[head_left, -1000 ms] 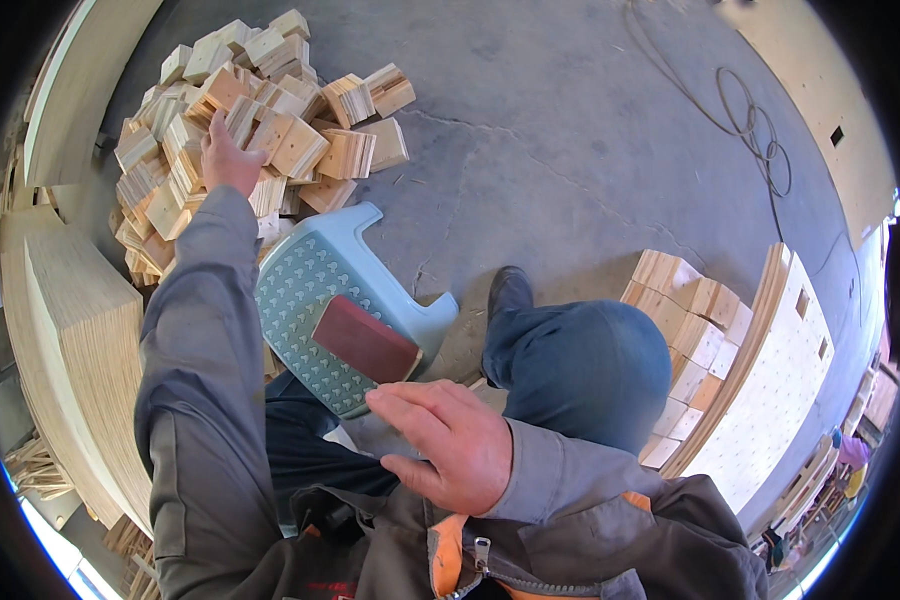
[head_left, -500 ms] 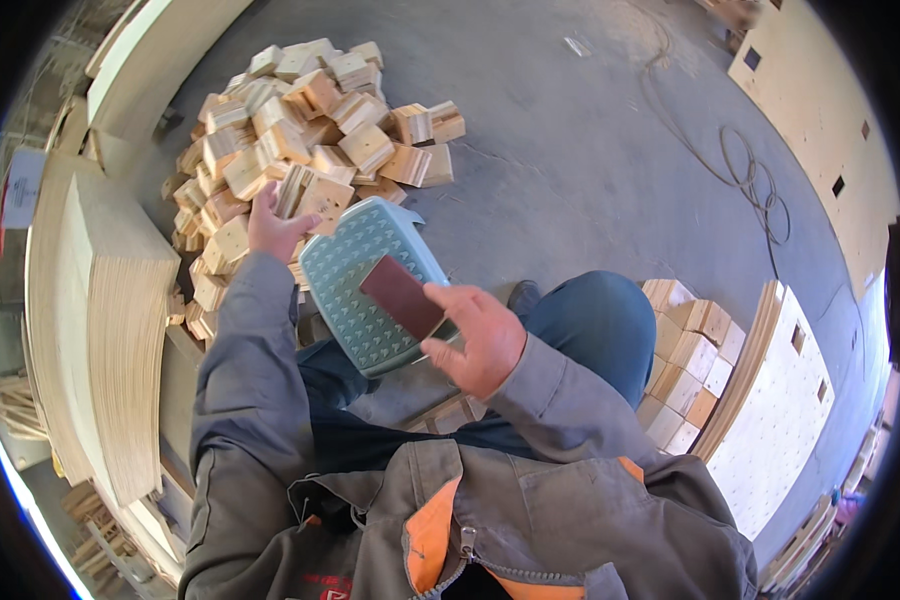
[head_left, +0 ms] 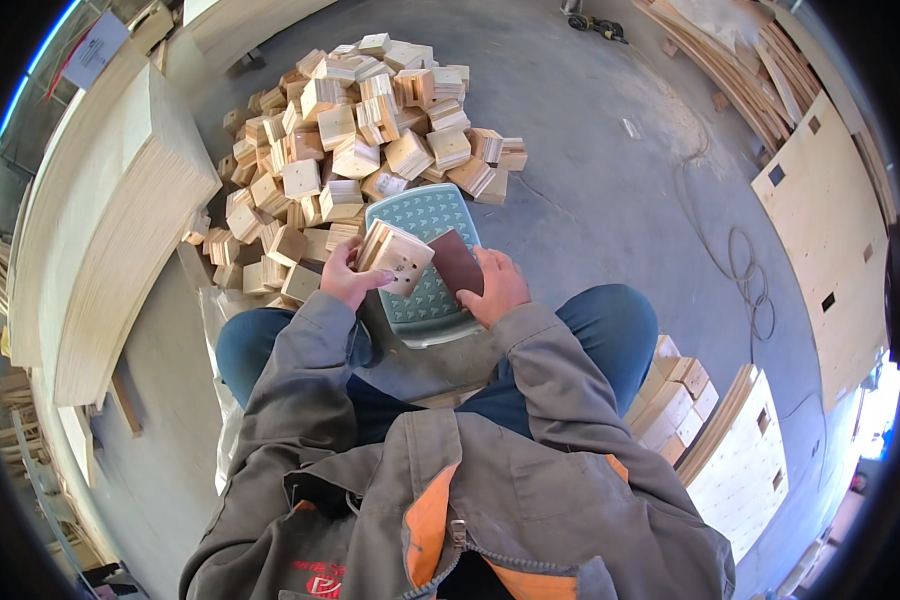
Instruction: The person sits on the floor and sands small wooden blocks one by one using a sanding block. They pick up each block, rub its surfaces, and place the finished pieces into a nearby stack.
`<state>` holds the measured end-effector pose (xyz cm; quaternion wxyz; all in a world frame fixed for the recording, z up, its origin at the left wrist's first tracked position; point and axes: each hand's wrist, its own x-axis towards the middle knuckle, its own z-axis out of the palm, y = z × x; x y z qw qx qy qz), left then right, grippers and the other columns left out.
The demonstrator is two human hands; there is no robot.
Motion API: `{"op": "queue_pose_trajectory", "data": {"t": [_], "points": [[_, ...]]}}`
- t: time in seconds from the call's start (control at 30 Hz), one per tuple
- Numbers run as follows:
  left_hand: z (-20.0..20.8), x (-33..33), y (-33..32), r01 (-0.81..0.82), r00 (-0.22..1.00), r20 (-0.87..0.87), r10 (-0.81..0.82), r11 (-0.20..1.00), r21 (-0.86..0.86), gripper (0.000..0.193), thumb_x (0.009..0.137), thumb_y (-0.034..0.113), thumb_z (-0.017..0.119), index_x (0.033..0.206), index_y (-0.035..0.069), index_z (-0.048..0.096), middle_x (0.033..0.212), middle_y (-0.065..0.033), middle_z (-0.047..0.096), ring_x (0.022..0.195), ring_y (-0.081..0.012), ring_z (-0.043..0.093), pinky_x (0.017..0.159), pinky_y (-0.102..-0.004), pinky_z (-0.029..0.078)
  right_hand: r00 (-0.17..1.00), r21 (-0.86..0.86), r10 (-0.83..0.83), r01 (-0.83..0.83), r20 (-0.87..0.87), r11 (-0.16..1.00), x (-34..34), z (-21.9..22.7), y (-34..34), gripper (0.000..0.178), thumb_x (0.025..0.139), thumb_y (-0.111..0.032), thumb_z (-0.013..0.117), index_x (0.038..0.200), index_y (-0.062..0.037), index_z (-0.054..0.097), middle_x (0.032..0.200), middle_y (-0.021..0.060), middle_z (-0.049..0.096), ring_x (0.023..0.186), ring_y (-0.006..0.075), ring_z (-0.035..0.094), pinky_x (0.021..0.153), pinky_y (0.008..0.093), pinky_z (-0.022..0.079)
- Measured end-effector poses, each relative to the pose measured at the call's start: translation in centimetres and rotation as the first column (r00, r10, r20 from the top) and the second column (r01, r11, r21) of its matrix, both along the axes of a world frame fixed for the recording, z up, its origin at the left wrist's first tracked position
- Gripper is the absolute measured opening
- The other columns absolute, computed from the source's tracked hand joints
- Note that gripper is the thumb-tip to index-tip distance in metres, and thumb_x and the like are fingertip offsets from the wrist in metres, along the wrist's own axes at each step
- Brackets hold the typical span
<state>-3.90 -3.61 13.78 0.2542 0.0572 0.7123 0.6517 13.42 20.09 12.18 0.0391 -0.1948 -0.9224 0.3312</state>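
Observation:
My left hand [head_left: 352,277] is closed round a plywood block [head_left: 398,257], a layered piece with small dark holes in its pale face. In my right hand [head_left: 500,288] is a flat reddish-brown piece of sandpaper [head_left: 457,262], gripped by its right edge; whether it is wrapped round a backing cannot be told. The block and the sandpaper are side by side, their edges close together. Both are above a blue-green plastic stool [head_left: 432,318] with a raised pattern on its top, which stands between my knees.
A heap of plywood blocks [head_left: 355,155] lies just beyond the stool. Tall stacks of plywood sheets [head_left: 120,230] stand at the left. Stacked blocks [head_left: 675,400] and panels [head_left: 745,440] with square holes are at my right. A cable [head_left: 750,280] lies coiled on the floor.
My left hand has brought the block from the heap toward me, over the stool. The sandpaper in my right hand is now beside it. The view has shifted too.

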Motion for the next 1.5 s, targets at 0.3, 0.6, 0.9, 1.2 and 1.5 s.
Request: {"op": "queue_pose_trajectory", "data": {"t": [0.3,0.6,0.9,1.2,1.5], "points": [[-3.7,-0.6,-0.7,0.095,0.993,-0.060,-0.105,0.985,-0.143,0.097,0.068,0.006,0.095,0.149,-0.010,0.044,0.135,-0.0226,0.063,0.123,-0.0276,0.065,0.103,-0.0367,0.055,0.986,0.033,-0.014,0.008,0.169,0.999,-1.3,-1.1,-0.7,0.090,0.080,-0.037,0.086,0.158,-0.0140,0.047,0.154,0.0172,0.050,0.141,0.0378,0.049,0.118,0.0476,0.040],[-4.1,-0.9,-0.9,0.237,0.971,0.057,-0.231,0.952,-0.194,0.088,0.073,0.011,0.094,0.146,-0.010,0.050,0.131,-0.0205,0.066,0.119,-0.0260,0.066,0.103,-0.0355,0.054,0.979,0.023,0.004,-0.009,0.206,1.000,-2.0,-1.4,-1.2,0.093,0.078,-0.035,0.088,0.158,-0.0166,0.045,0.155,0.0143,0.049,0.141,0.0372,0.048,0.117,0.0485,0.041],[-5.0,-1.8,-1.4,0.286,0.958,0.044,-0.284,0.935,-0.209,0.064,0.085,0.019,0.085,0.138,-0.007,0.062,0.125,-0.0146,0.072,0.107,-0.0205,0.070,0.096,-0.0329,0.055,0.977,0.022,0.002,-0.007,0.215,1.000,-2.1,-2.2,-1.5,0.091,0.079,-0.030,0.087,0.159,-0.0188,0.044,0.158,0.0130,0.046,0.143,0.0365,0.046,0.117,0.0504,0.040],[-3.5,-1.1,0.1,0.007,0.872,-0.400,-0.281,0.826,-0.564,0.075,0.078,0.034,0.089,0.140,-0.001,0.062,0.131,-0.0222,0.066,0.122,-0.0340,0.065,0.105,-0.0420,0.052,0.984,0.017,-0.017,0.014,0.179,1.000,-2.0,-2.3,-1.3,0.087,0.079,-0.027,0.088,0.155,-0.0170,0.047,0.155,0.0143,0.047,0.140,0.0376,0.048,0.116,0.0489,0.042],[2.0,4.3,5.2,-0.062,0.674,-0.449,-0.587,0.561,-0.825,0.116,0.068,0.043,0.095,0.158,0.002,0.035,0.149,-0.0225,0.053,0.138,-0.0390,0.053,0.117,-0.0474,0.040,0.985,0.032,0.012,-0.017,0.170,0.999,-2.5,-2.8,-1.7,0.092,0.077,-0.028,0.089,0.156,-0.0113,0.045,0.158,0.0169,0.043,0.140,0.0397,0.048,0.116,0.0475,0.044]]}}
